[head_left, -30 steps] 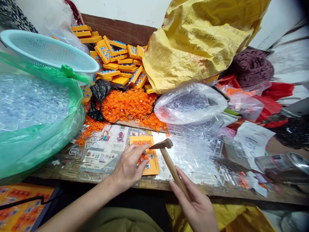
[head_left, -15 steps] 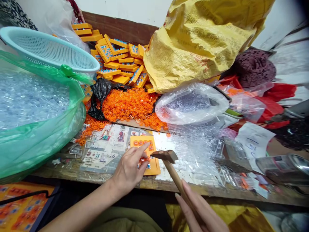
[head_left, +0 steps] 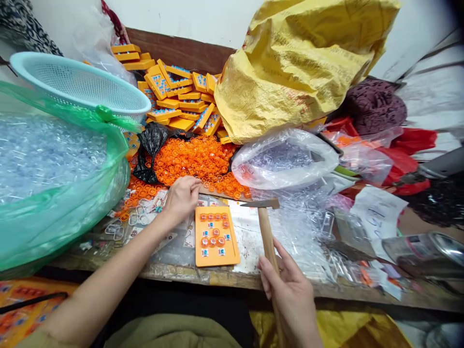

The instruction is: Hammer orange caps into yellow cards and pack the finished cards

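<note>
Head view | right hand [head_left: 292, 295] clenches hammer [head_left: 264, 220] (handle upright, head crosswise) | left hand [head_left: 182, 198] grip unclear

2 bare hands, no gloves/rings afaict. Left arm [head_left: 108, 285] bare, no sleeve; olive-green fabric over lap.

A worn wooden workbench [head_left: 232, 278] with a dark wooden backboard [head_left: 181, 48] stands against a plain white wall [head_left: 188, 19], evenly lit, its front edge chipped and scuffed.
</note>
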The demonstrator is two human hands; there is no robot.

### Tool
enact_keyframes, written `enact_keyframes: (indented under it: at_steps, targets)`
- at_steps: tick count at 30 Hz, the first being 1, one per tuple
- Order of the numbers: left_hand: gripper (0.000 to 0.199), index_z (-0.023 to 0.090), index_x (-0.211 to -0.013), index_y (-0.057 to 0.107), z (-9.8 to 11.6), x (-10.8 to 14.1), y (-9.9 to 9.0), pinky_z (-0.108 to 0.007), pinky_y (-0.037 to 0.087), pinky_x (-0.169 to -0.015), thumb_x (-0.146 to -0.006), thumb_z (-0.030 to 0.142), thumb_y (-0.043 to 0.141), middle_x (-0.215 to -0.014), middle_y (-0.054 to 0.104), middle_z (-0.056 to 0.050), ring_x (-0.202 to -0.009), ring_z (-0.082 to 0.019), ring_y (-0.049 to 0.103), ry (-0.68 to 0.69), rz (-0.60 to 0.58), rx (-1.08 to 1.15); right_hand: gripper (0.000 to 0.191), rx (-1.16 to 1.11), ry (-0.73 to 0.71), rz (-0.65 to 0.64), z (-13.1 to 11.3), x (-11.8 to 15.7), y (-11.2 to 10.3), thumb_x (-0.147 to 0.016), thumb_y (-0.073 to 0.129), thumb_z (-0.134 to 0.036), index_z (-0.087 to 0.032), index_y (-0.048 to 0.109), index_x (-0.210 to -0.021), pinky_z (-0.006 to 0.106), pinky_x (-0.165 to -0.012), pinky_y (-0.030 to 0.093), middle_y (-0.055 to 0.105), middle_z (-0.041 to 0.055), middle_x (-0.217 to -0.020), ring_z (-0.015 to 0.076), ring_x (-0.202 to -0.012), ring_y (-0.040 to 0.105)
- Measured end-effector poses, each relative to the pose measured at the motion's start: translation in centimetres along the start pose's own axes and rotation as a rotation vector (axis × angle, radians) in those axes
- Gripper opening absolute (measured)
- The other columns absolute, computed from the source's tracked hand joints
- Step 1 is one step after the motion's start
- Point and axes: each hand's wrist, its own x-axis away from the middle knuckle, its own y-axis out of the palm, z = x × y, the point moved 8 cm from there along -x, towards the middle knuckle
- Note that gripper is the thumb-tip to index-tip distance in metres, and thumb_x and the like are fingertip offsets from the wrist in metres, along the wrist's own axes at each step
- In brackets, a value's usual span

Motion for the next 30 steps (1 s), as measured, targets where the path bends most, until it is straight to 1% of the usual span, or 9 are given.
enact_keyframes:
  at_steps: [4,8,15,19,22,24,26,28,30]
  targets:
    - [0.017,0.013,-0.086,0.072,-1.7,-3.7,1.9,-0.04,0.048,-0.09,-0.076,0.012,0.058,-0.092,0.072,-0.011,-0.095,-0.027,0.062,-0.015,-0.066,-0.063,0.079,-0.114,0.048,-0.026,0.3,-1.1,0.6,-0.069,0.076,-0.043,-0.018,0.045,-0.137,0.015,-0.034,0.035,0.057,-0.0054,-0.059,0.0049,-0.039,0.04]
    - [0.022,0.016,-0.093,0.071,-1.5,-3.8,2.1,-0.037,0.049,-0.087,-0.076,0.014,0.058,-0.091,0.072,-0.009,-0.093,-0.025,0.063,-0.045,-0.096,-0.043,0.079,-0.131,0.041,-0.034,0.4,-0.9,0.4,-0.07,0.076,-0.042,-0.02,0.043,-0.138,0.016,-0.034,0.035,0.055,-0.0065,-0.058,0.0054,-0.04,0.041]
    - [0.014,0.016,-0.081,0.072,-2.4,3.0,0.8,-0.028,0.052,-0.07,-0.076,0.022,0.06,-0.081,0.072,-0.005,-0.075,-0.019,0.066,-0.08,-0.291,0.14,0.079,-0.066,0.041,-0.028,0.3,-0.7,0.6,-0.068,0.076,-0.045,-0.015,0.046,-0.135,0.017,-0.035,0.036,0.055,-0.0065,-0.055,0.0054,-0.039,0.041]
    - [0.02,0.014,-0.085,0.071,-3.2,6.1,0.0,-0.033,0.052,-0.077,-0.082,0.019,0.052,-0.091,0.069,-0.01,-0.085,-0.022,0.065,0.074,-0.182,0.021,0.08,-0.053,0.038,-0.034,0.0,-0.5,0.8,-0.068,0.076,-0.046,-0.015,0.047,-0.135,0.017,-0.035,0.036,0.056,-0.0061,-0.055,0.0056,-0.039,0.041]
    - [0.02,0.013,-0.092,0.068,-1.9,7.6,-0.6,-0.034,0.052,-0.079,-0.085,0.017,0.051,-0.092,0.068,-0.011,-0.086,-0.021,0.064,0.15,-0.131,0.064,0.074,-0.015,0.028,-0.014,0.0,0.5,0.4,-0.069,0.075,-0.044,-0.016,0.051,-0.133,0.016,-0.034,0.036,0.055,-0.0065,-0.052,0.0058,-0.038,0.041]
    - [0.02,0.013,-0.101,0.064,0.0,8.6,-1.2,-0.031,0.052,-0.079,-0.085,0.018,0.054,-0.093,0.068,-0.01,-0.087,-0.019,0.064,0.187,-0.115,0.146,0.062,0.075,-0.033,0.01,-0.2,1.5,-0.4,-0.072,0.073,-0.043,-0.019,0.058,-0.127,0.018,-0.036,0.042,0.064,-0.0025,-0.061,0.0079,-0.04,0.049]
    - [0.024,0.014,-0.108,0.059,2.3,9.7,-1.7,-0.028,0.053,-0.078,-0.085,0.017,0.054,-0.093,0.068,-0.008,-0.086,-0.017,0.064,0.226,-0.121,0.226,0.047,0.209,-0.181,0.003,-0.9,2.4,-1.1,-0.075,0.07,-0.041,-0.022,0.067,-0.117,0.022,-0.051,0.056,0.073,0.0036,-0.086,0.0148,-0.059,0.066]
    - [0.026,0.015,-0.111,0.056,4.2,10.7,-1.8,-0.027,0.053,-0.075,-0.086,0.014,0.053,-0.091,0.068,-0.007,-0.083,-0.016,0.064,0.275,-0.132,0.259,0.037,0.353,-0.385,-0.095,-1.8,3.4,-1.0,-0.076,0.07,-0.033,-0.025,0.07,-0.112,0.025,-0.075,0.059,0.072,0.0041,-0.107,0.0215,-0.086,0.071]
    - [0.029,0.016,-0.114,0.054,5.0,11.5,-1.7,-0.027,0.054,-0.074,-0.085,0.01,0.053,-0.09,0.068,-0.007,-0.082,-0.016,0.064,0.299,-0.122,0.254,0.04,0.465,-0.562,-0.223,-2.3,4.6,-0.4,-0.078,0.068,-0.024,-0.028,0.066,-0.118,0.024,-0.086,0.055,0.07,0.0028,-0.113,0.0221,-0.098,0.069]
